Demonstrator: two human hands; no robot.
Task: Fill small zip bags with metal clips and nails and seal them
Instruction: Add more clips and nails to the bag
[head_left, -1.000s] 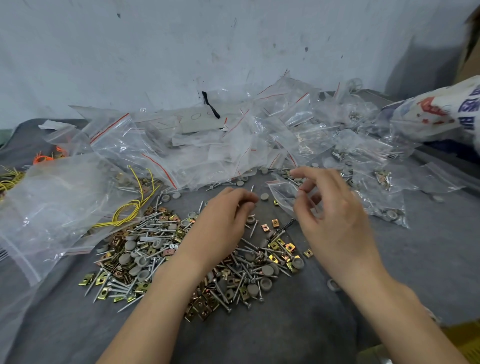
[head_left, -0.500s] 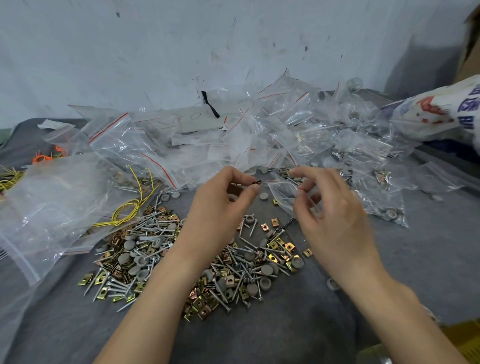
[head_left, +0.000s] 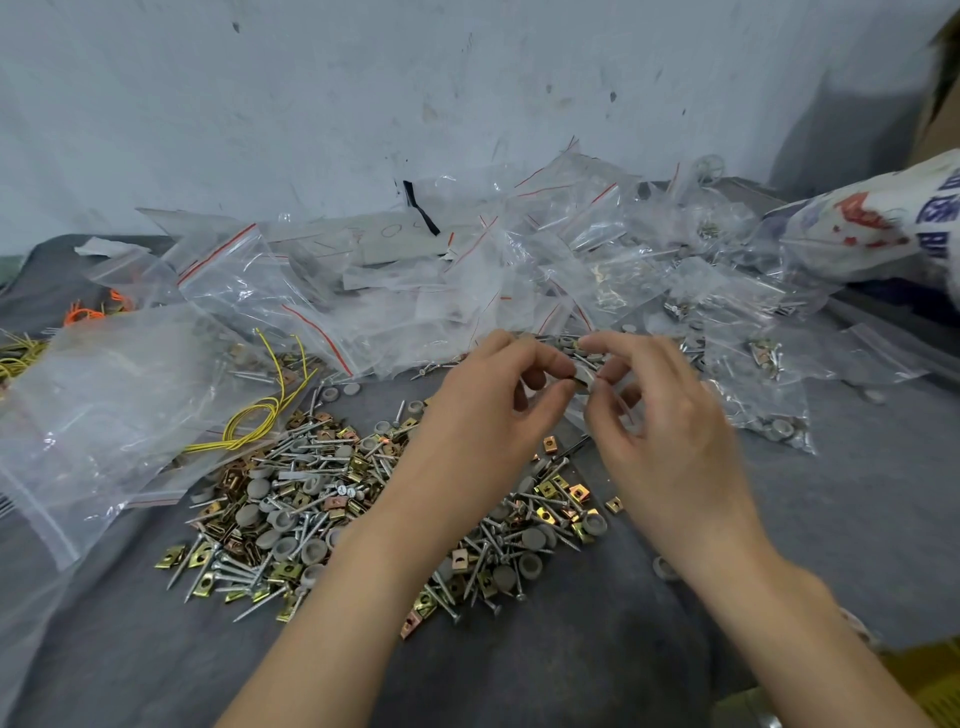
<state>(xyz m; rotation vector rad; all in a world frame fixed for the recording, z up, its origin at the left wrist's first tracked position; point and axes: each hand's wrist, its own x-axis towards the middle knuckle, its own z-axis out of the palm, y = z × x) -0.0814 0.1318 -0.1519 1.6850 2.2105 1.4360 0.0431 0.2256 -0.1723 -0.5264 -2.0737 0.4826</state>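
Change: the left hand (head_left: 483, 415) was fingertips-down on the pile a second ago. It has since lifted and swung toward 2 o'clock to meet the right hand (head_left: 670, 436), which has barely moved.
Left grip: thumb and forefinger pinch a small dark piece (head_left: 573, 378), too blurred to name.
Right grip: thumb and fingertips pinch the mouth of the small zip bag (head_left: 586, 379). The other fingers are loosely spread.
Bag position: held off the cloth between the two sets of fingertips. Its clear body hangs toward 6 o'clock behind the right palm, mostly hidden.
Piece versus bag: it is right at the bag mouth. I cannot tell if it is inside.
Stock: the pile of nails and clips (head_left: 337, 509), mixed with grey caps, lies on the grey cloth (head_left: 857, 519) at 7 o'clock from the pinch, partly under the left forearm.
Around: a heap of clear bags (head_left: 467, 280) lies at 12 o'clock and filled bags (head_left: 769, 415) at 3 o'clock. A yellow wire coil (head_left: 260, 415) is at 9 o'clock and a printed sack (head_left: 883, 223) at 2 o'clock.
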